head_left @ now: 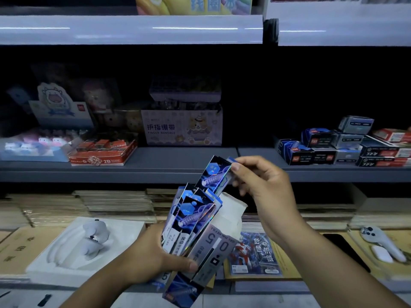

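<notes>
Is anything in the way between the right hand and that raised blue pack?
Nothing visible does. The right hand pinches the pack at its top corner. The pack's lower end sits at the mouth of the open box, which the left hand holds together with other packs.

- The grey shelf (pixel 178 158) runs straight across in front of you, split by a seam just right of the middle.
- At your far left on it sits a tray of small animal figures (pixel 33 147), with a cow display card (pixel 60 107) standing behind.
- Next you have a red 2B carton (pixel 102 152) angled at the front edge.
- The finger bandage box (pixel 182 127) stands upright near the middle, set back.
- To your right, dark blue and grey small boxes (pixel 333 145) are stacked, touching one another, with red-and-white boxes (pixel 393 135) beyond them.
</notes>
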`<move>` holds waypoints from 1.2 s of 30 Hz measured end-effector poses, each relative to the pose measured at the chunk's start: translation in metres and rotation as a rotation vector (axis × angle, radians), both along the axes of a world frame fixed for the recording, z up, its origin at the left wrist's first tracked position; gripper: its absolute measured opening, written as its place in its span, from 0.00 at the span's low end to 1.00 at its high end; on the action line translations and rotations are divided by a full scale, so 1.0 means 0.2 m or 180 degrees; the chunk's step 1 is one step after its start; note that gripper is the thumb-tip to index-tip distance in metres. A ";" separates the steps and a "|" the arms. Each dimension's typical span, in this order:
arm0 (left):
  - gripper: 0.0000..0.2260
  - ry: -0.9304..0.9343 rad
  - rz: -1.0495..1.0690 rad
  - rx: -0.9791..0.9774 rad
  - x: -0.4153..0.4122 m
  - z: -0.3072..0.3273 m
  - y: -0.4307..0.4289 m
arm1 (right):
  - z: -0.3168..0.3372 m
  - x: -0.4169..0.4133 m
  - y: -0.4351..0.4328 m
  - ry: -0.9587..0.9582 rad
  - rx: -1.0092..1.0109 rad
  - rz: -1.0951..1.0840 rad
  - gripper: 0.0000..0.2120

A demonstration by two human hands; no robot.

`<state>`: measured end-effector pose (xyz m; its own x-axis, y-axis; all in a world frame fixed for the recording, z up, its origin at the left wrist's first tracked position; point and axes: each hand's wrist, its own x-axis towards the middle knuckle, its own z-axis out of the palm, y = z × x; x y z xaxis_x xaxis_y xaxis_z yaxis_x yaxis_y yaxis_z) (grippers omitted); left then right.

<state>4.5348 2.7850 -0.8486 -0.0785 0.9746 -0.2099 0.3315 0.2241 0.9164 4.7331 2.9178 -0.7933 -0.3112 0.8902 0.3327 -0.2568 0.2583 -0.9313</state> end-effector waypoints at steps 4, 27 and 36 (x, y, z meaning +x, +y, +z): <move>0.26 0.0081 -0.0049 -0.0005 0.00 0.01 0.00 | 0.00 0.00 0.00 -0.0080 -0.0081 0.0155 0.04; 0.25 0.0230 -0.0071 0.0092 0.00 0.00 0.01 | 0.05 0.00 -0.06 -0.0613 0.0578 0.0152 0.03; 0.23 0.0247 0.0127 0.0203 -0.05 -0.03 0.01 | 0.14 0.07 0.02 0.0718 -0.0399 -0.0013 0.08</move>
